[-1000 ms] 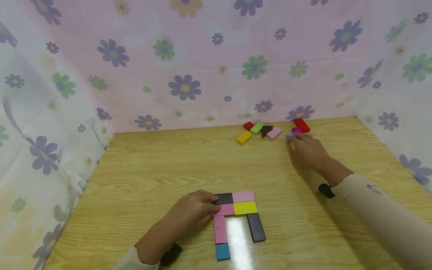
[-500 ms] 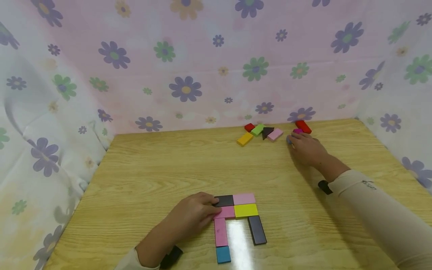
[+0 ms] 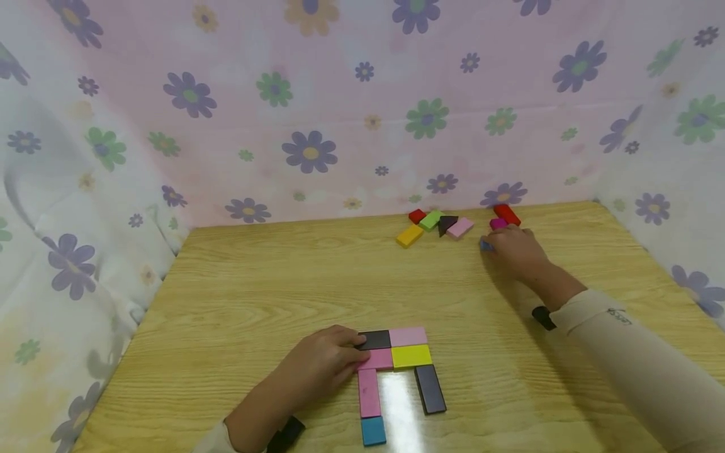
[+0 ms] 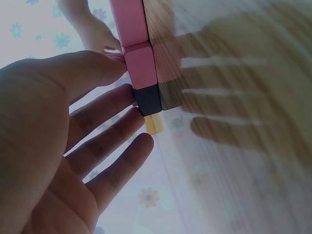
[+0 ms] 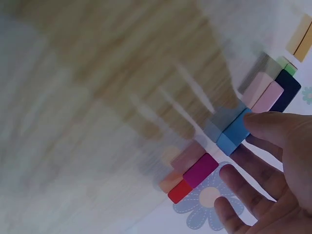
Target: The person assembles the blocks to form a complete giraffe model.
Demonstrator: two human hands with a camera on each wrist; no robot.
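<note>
Blocks lie joined in front of me. The top row is a black block (image 3: 375, 340) and a light pink block (image 3: 408, 336). Below come a pink block (image 3: 378, 359) and a yellow block (image 3: 411, 356). Two legs extend toward me: a long pink block (image 3: 369, 392) ending in a teal block (image 3: 373, 431), and a dark grey block (image 3: 430, 389). My left hand (image 3: 317, 358) touches the left ends of the black and pink blocks, its fingers nearly straight. Far right, my right hand (image 3: 518, 251) pinches a blue block (image 5: 234, 131) between thumb and forefinger.
Beside my right hand lie a magenta block (image 3: 498, 223) and a red block (image 3: 507, 214). Further left sits a cluster with orange (image 3: 409, 236), green (image 3: 431, 220) and pink (image 3: 460, 228) blocks and a dark triangle (image 3: 446, 224). A flowered cloth (image 3: 340, 189) walls the table.
My right hand has drawn the blue block slightly toward me, away from the magenta one, which shows more now. My left hand stays at the joined blocks.
</note>
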